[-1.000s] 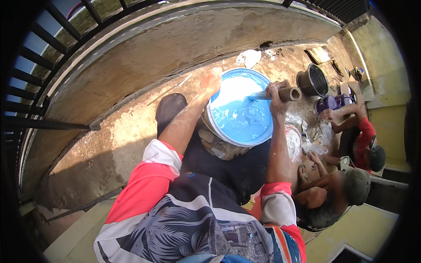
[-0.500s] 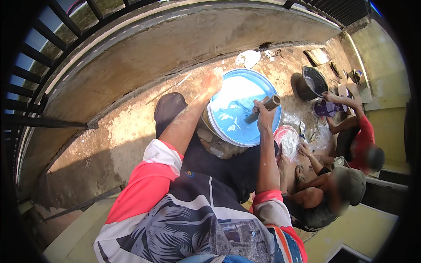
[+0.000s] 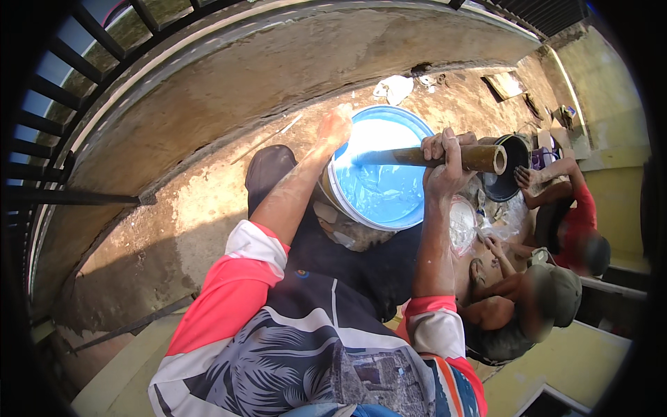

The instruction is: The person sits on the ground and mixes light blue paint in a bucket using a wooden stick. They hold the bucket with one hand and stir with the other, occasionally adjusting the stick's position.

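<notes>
Pole (image 3: 404, 156) gripped by right hand (image 3: 448, 158) | bucket rim (image 3: 336, 189) grasped by left hand (image 3: 335, 126) | blue liquid (image 3: 379, 198) streaked; mixing judged begun, evenness unreached

The left forearm (image 3: 283, 193) slants up and inward to the left hand (image 3: 336, 125), its fingers curled in. The right forearm (image 3: 435, 247) rises nearly straight to the right hand (image 3: 448, 161), whose fingers wrap round in a grip. The two hands are apart, with whitish flecks (image 3: 430, 263) on the right forearm and the left knee (image 3: 266, 165) bent
</notes>
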Demonstrator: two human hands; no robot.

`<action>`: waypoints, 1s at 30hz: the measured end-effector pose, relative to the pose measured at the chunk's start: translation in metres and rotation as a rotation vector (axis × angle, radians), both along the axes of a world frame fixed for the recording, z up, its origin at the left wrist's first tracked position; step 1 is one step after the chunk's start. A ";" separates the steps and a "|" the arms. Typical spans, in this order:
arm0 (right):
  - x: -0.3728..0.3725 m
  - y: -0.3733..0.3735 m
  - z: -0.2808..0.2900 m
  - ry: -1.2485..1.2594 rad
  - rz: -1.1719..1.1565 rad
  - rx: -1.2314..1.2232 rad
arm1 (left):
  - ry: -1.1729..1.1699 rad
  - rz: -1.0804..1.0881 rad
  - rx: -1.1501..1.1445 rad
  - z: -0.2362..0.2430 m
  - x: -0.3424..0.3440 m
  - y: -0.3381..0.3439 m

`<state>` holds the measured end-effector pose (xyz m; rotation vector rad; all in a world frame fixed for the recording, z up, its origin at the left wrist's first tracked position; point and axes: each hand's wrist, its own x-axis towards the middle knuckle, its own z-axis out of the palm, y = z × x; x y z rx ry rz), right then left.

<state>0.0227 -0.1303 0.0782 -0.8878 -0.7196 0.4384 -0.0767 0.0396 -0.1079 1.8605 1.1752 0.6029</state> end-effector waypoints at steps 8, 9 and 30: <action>0.023 0.012 -0.118 -0.220 0.254 -0.293 | 0.009 0.017 -0.015 -0.004 0.002 0.002; 0.026 0.008 -0.130 -0.208 0.240 -0.334 | 0.015 0.010 -0.012 -0.006 0.002 0.001; -0.007 -0.051 0.051 -0.054 0.100 -0.076 | -0.008 0.040 -0.020 -0.006 0.004 0.000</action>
